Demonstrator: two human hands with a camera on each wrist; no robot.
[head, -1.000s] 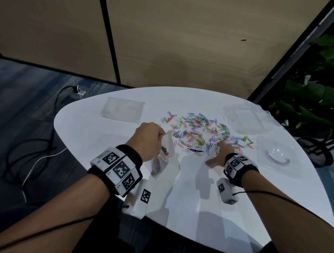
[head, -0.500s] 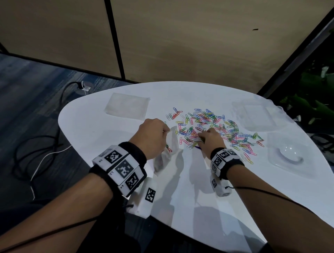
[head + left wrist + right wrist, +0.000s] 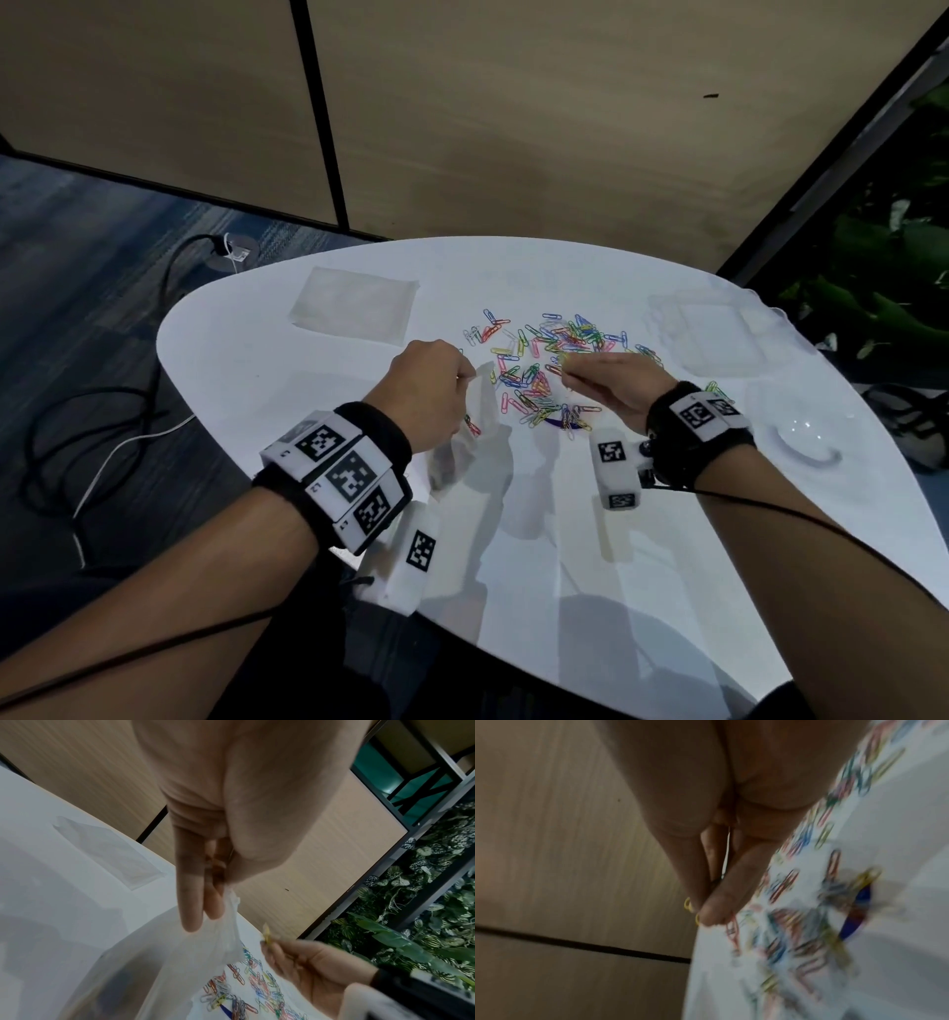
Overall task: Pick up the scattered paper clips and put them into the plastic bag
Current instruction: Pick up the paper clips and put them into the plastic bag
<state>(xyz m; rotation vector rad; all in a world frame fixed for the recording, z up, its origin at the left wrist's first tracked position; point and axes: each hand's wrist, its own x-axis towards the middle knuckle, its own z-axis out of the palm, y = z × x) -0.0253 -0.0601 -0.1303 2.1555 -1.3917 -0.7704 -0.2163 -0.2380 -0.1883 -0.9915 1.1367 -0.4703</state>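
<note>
Fingers, R: thumb + forefinger tips (image 3: 713, 914) of right hand (image 3: 611, 385) pressed together on a yellow clip (image 3: 687, 905); other fingers curled in; hand was up off the table, over the near side of the pile.
Fingers, L: left hand (image 3: 426, 395) curled, pinching the top edge of the plastic bag (image 3: 462, 442) betw. thumb and fingers; two fingers (image 3: 195, 902) lay straight down along the bag's outer face in the L wrist view.
Bag: clear, hung from the L hand w/ its bottom on the table; mouth faced the R hand, just beside it, not touching.
Bag contents: a few clips showed through the film, incl. a red one (image 3: 472, 426); count unclear.
Paper clips (image 3: 544, 360): multi-colour scatter on the white table (image 3: 667, 565), centre, far side of both hands; most lay beyond and under the R hand.
Blue item (image 3: 557, 424): small dark-blue piece at the pile's near edge; what it was, can't tell.
Other: flat clear bag (image 3: 354, 308) far L on the table; clear plastic tray (image 3: 719, 334) and clear lid (image 3: 801, 437) at R.
R wrist view: motion-blurred.
</note>
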